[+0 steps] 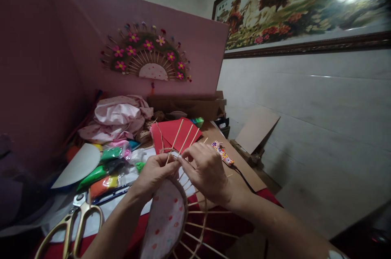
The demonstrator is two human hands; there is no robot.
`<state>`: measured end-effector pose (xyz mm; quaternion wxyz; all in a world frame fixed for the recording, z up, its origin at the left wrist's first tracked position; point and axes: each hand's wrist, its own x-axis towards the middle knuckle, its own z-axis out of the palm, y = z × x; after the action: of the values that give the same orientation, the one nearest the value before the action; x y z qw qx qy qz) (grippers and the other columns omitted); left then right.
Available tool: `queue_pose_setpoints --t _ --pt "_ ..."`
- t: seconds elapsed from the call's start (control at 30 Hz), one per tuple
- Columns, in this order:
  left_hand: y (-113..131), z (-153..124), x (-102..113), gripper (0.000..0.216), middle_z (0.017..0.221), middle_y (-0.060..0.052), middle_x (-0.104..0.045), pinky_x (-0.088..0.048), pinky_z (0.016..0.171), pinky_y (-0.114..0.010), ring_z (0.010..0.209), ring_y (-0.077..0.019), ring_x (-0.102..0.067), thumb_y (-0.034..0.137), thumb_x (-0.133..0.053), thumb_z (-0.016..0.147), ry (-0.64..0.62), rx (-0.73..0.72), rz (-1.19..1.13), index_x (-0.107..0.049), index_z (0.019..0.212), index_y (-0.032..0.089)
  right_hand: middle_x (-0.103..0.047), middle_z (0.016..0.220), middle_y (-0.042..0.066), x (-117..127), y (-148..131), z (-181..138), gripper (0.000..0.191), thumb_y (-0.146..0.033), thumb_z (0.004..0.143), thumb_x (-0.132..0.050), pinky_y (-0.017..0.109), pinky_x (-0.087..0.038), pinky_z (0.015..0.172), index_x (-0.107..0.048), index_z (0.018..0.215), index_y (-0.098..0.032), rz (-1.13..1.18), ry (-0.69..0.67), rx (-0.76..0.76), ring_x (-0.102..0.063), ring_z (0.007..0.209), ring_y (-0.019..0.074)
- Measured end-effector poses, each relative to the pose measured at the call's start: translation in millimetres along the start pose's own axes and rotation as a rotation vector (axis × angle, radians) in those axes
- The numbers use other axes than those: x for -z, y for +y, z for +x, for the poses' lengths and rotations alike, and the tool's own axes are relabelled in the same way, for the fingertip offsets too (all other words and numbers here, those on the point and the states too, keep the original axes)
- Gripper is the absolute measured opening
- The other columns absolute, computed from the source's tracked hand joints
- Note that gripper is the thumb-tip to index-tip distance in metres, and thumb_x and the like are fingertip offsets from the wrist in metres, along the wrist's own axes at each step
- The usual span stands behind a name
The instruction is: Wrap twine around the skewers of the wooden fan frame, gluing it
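Note:
A half-round fan frame (pixel 166 222) with a white, red-dotted centre and thin wooden sticks radiating outward lies in front of me. My left hand (pixel 154 175) is closed on the sticks near the frame's top edge. My right hand (pixel 206 171) pinches a thin strand of twine at the same spot, fingertips touching the left hand's. The twine runs between the sticks around the curve. Red paper sheets (pixel 175 132) lie just behind the hands.
Gold-handled scissors (pixel 71 222) lie at the lower left. Coloured clay packets (pixel 105 169) and a white half-round card (pixel 77 165) lie left of the hands. A finished flower-decorated fan (pixel 146 57) hangs on the pink board. Pink cloth (pixel 117 118), cardboard boxes (pixel 189 106), a patterned cutter (pixel 222 153).

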<state>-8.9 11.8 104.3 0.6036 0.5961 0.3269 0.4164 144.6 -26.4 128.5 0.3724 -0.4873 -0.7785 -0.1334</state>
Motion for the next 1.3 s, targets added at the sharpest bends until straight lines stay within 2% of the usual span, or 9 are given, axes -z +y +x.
queue_pose_setpoints --t 0.43,0.6,0.9,1.1,1.3 --pt "-4.2 1.8 0.9 0.026 0.051 0.004 -0.046 -0.027 0.048 -0.021 0.048 -0.0068 -0.037 0.034 -0.064 0.072 -0.029 -0.029 -0.005 -0.058 0.060 0.013 -0.061 0.072 0.001 2.8 -2.6 4.4 0.012 -0.025 0.082 -0.054 0.027 -0.033 0.064 -0.056 0.071 -0.018 0.082 -0.059 -0.112 -0.051 0.069 0.0140" --pt "-1.0 1.9 -3.2 0.028 0.049 0.003 -0.047 -0.028 0.047 -0.021 0.047 -0.0072 -0.038 0.036 -0.063 0.072 0.026 -0.019 -0.017 -0.059 0.058 0.012 -0.062 0.073 0.001 4.9 -1.2 4.5 0.010 -0.022 0.080 -0.056 0.026 -0.035 0.064 -0.057 0.072 -0.018 0.152 -0.085 -0.144 -0.052 0.070 0.0137" --pt "-4.6 2.0 -3.5 0.028 0.052 0.003 -0.048 -0.030 0.048 -0.021 0.048 -0.0073 -0.039 0.036 -0.060 0.075 0.063 -0.048 -0.055 -0.060 0.062 0.011 -0.061 0.071 0.000 5.8 -2.7 4.9 0.008 -0.021 0.079 -0.058 0.024 -0.034 0.062 -0.056 0.072 -0.018 0.166 -0.048 -0.159 -0.051 0.069 0.0125" --pt "-3.4 2.4 -4.7 0.031 0.051 0.003 -0.047 -0.030 0.047 -0.021 0.047 -0.0072 -0.040 0.036 -0.057 0.077 0.038 -0.066 -0.067 -0.056 0.057 0.013 -0.060 0.071 0.000 5.5 -1.9 4.5 0.010 -0.021 0.081 -0.056 0.025 -0.034 0.063 -0.055 0.071 -0.018 0.165 -0.031 -0.148 -0.051 0.069 0.0130" --pt "3.0 -1.4 -6.2 0.029 0.048 0.002 -0.051 -0.029 0.046 -0.020 0.045 -0.0068 -0.042 0.033 -0.062 0.072 0.080 -0.013 -0.003 -0.056 0.054 0.012 -0.058 0.076 0.003 13.9 -0.2 7.0 0.012 -0.023 0.084 -0.052 0.029 -0.035 0.069 -0.056 0.075 -0.016 0.124 0.065 -0.085 -0.050 0.075 0.0157"
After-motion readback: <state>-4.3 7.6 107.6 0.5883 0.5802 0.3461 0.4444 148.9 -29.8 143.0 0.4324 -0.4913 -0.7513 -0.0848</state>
